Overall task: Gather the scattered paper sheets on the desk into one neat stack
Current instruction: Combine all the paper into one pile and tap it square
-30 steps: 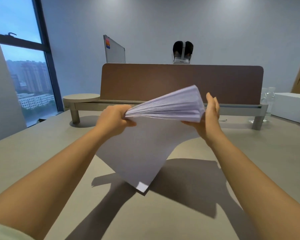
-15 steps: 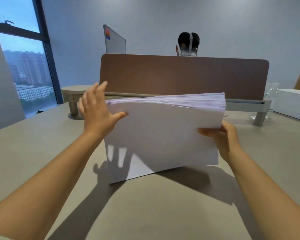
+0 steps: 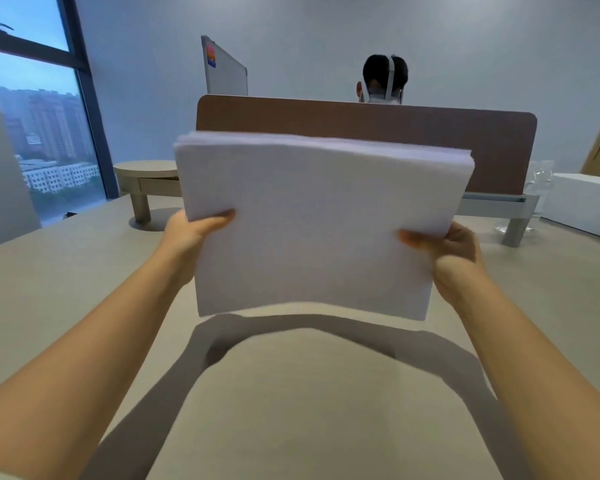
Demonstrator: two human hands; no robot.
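Observation:
A thick stack of white paper sheets (image 3: 319, 223) stands upright in the air above the beige desk (image 3: 291, 393), its lower edge clear of the surface. My left hand (image 3: 191, 233) grips the stack's left side, thumb on the near face. On the right side my right hand (image 3: 447, 251) grips it the same way, thumb in front and fingers hidden behind. The top edges of the sheets look roughly level. I see no loose sheets on the desk.
A brown divider panel (image 3: 499, 147) on a low shelf crosses the back of the desk, with a person's head behind it. A white box (image 3: 582, 202) and clear plastic wrapping (image 3: 541, 181) sit at the far right. A small round stand (image 3: 146, 171) is far left.
The stack has been lifted off the desk and held higher. My left hand went from an open palm against the left edge to a grip lower on that side.

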